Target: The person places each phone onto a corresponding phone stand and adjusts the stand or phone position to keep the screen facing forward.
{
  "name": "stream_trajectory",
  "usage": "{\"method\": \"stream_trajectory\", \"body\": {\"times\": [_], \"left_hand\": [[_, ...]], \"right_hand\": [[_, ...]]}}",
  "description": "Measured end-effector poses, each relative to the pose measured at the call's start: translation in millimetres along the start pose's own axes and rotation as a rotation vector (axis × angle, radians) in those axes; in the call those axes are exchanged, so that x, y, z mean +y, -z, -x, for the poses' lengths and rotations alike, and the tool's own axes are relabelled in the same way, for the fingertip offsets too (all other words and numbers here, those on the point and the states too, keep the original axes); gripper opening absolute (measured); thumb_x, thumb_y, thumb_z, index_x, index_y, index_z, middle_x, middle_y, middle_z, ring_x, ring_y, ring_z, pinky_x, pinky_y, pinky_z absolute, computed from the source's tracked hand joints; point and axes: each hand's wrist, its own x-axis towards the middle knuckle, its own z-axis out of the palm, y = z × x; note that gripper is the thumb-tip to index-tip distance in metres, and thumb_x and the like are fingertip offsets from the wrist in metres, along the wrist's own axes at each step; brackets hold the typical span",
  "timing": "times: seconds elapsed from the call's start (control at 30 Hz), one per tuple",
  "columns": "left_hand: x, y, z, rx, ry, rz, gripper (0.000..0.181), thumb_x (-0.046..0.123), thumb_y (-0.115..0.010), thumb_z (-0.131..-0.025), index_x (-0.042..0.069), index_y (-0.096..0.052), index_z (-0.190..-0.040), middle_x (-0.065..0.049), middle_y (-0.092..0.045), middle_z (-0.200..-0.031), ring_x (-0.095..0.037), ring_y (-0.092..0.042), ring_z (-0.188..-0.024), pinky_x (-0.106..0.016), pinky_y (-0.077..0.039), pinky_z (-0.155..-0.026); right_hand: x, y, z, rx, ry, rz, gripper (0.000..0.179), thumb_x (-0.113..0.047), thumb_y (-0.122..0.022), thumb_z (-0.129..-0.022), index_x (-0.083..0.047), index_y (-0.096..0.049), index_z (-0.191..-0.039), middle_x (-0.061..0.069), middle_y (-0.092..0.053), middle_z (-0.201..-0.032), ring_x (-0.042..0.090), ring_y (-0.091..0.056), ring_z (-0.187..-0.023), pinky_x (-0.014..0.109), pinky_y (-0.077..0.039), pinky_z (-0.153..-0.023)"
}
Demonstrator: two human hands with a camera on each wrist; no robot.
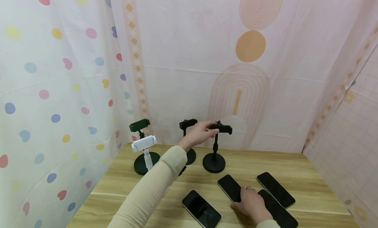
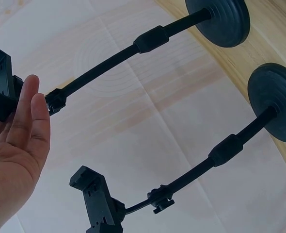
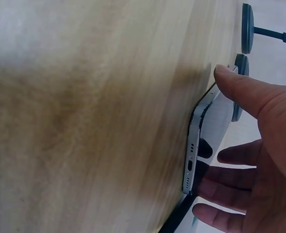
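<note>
My left hand (image 1: 200,133) reaches across to the right black phone stand (image 1: 215,162) and holds its clamp (image 2: 3,85) between thumb and fingers. The stand is upright on its round base. Low over the table, my right hand (image 1: 252,203) spans a smartphone (image 1: 229,188) with a dark screen. In the right wrist view the thumb is at one long edge of this phone (image 3: 215,116) and the fingers are at the opposite edge. A second black phone stand (image 2: 225,150) is just left of the held one, partly covered by my left arm in the head view.
A dark green stand (image 1: 140,125) and a white stand (image 1: 144,142) are at the back left. One phone (image 1: 201,208) lies at the front, left of my right hand; two more, a near phone (image 1: 280,211) and a far phone (image 1: 276,189), lie to its right. Curtains hang behind the wooden table (image 1: 310,182).
</note>
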Motion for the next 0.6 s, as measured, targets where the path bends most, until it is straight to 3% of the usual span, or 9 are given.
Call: {"method": "stream_trajectory", "body": {"times": [0.23,0.6], "left_hand": [[-3.5,0.3,0.1,0.002,-0.038,-0.051,0.058,0.025,-0.066,-0.097,0.017,-0.044,-0.15,-0.01,-0.055,-0.138,-0.027,-0.058,-0.118,-0.042,-0.049,-0.095],[-6.4,-2.1,2.1,0.013,-0.029,-0.139,0.068,0.026,-0.07,-0.095,0.018,-0.037,-0.154,-0.01,-0.053,-0.14,-0.022,-0.062,-0.108,-0.037,-0.054,-0.084]], "right_hand": [[0.8,-1.3,1.4,0.023,0.001,0.019,0.072,-0.044,-0.084,-0.075,0.012,-0.061,-0.116,0.027,-0.061,-0.106,0.042,-0.06,-0.098,0.055,-0.05,-0.08],[1.0,-6.0,2.6,0.073,0.019,0.039,0.066,-0.041,-0.086,-0.075,0.011,-0.063,-0.108,0.022,-0.061,-0.095,0.037,-0.062,-0.089,0.052,-0.052,-0.073]]}}
